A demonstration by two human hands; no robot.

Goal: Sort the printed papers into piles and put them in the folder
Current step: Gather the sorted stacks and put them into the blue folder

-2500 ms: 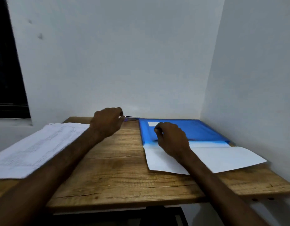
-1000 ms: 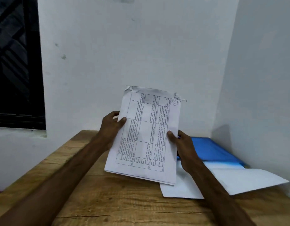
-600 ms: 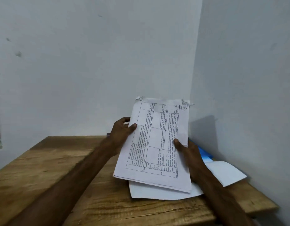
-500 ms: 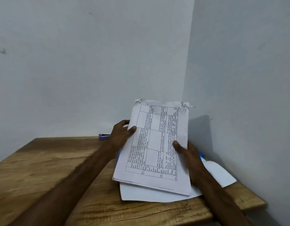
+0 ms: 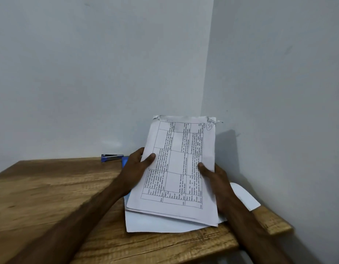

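Left hand [image 5: 135, 168], right hand [image 5: 217, 180] grip printed papers [image 5: 181, 166] over wooden table [image 5: 50, 187] in white corner [image 5: 207, 82]; wood runs leftward, stapler [image 5: 111, 157], apparently, beyond.

Two hands: left hand [image 5: 134, 173], right hand [image 5: 217, 181]. One bunch of printed papers [image 5: 181, 164]. One stapler [image 5: 111, 157]. One folder [image 5: 125, 162], mostly hidden. Underneath, white sheets [image 5: 155, 223], maybe two. One worktop [image 5: 50, 197].
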